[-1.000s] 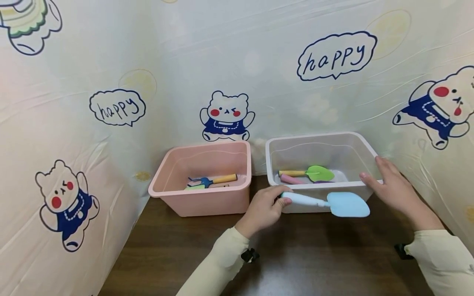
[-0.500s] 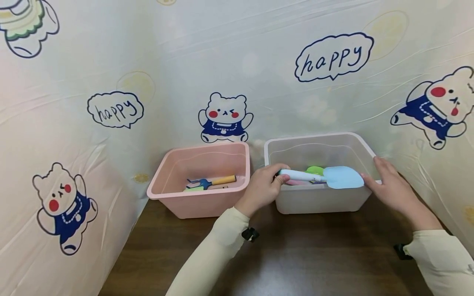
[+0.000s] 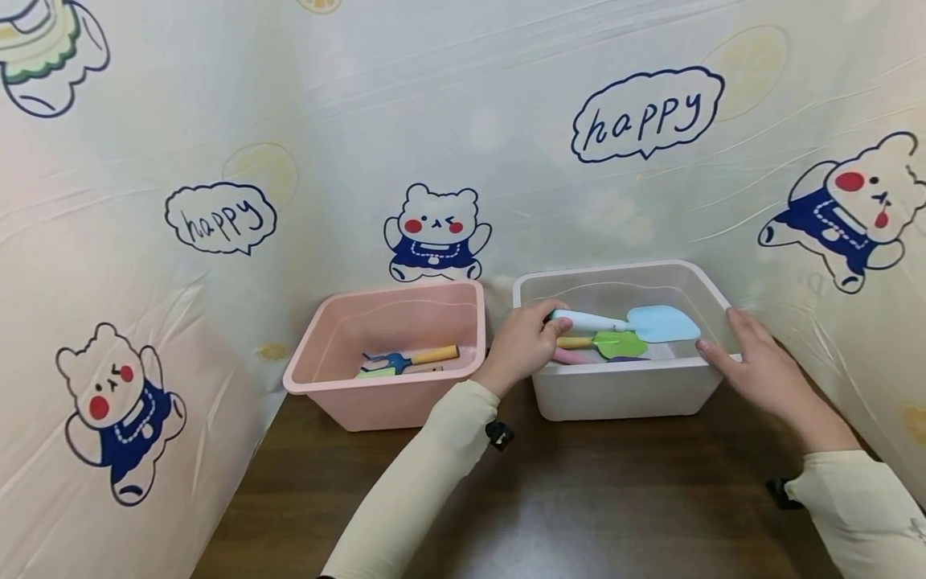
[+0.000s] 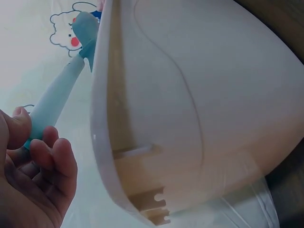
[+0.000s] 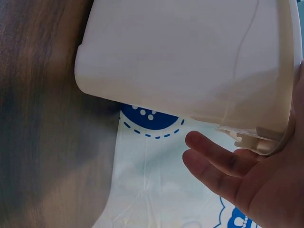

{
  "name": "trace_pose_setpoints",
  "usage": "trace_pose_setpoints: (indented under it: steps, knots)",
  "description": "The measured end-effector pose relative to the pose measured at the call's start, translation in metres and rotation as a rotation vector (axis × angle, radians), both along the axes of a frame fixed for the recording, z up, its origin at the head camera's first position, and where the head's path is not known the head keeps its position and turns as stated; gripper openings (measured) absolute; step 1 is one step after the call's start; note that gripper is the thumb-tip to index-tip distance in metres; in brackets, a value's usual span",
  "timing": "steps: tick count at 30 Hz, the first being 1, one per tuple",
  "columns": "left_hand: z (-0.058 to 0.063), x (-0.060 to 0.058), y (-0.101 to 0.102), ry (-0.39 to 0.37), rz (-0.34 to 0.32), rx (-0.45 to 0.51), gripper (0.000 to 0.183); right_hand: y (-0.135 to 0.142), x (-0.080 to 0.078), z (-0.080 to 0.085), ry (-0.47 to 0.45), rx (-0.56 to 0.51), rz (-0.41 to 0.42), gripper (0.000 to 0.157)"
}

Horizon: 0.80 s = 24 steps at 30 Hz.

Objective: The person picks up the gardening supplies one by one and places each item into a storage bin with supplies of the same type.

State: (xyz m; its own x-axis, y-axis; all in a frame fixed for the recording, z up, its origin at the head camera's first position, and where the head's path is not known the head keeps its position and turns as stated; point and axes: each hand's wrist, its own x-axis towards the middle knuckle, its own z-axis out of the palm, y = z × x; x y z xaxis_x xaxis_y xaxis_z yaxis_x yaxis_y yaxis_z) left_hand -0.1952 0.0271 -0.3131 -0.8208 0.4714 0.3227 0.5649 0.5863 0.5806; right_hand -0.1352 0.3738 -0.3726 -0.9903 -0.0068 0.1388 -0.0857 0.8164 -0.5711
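Observation:
My left hand pinches the handle end of a light blue garden trowel, held level over the pale grey bin. The left wrist view also has this trowel, its handle end between thumb and fingers. Inside the grey bin lie a green trowel with a yellow handle, a pink handle and a partly hidden purple piece. My right hand holds the bin's front right corner. Its thumb is on the rim, and two fingers extend past the corner outside.
A pink bin stands to the left, holding a blue hand fork with a yellow handle and other tools. Both bins rest on a dark wooden table against a cartoon-printed cloth.
My left hand has raised the light blue trowel from in front of the grey bin and carried it back over the rim. The right hand has stayed at the bin's corner.

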Motion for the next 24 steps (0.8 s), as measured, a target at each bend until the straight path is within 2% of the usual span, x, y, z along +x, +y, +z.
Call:
trace_pose_setpoints:
  steps: [5, 14, 24]
  knots:
    - [-0.003, -0.010, 0.006, -0.002, 0.021, -0.033, 0.023, -0.001, 0.000, -0.002, -0.014, -0.004, -0.009, 0.091]
    - [-0.009, -0.023, 0.015, -0.092, 0.058, -0.027, 0.024, 0.000, 0.000, -0.003, -0.007, -0.007, -0.009, 0.090]
    - [-0.021, -0.030, 0.021, -0.072, 0.039, -0.026, 0.017, 0.002, -0.001, 0.000, -0.023, -0.018, -0.012, 0.092]
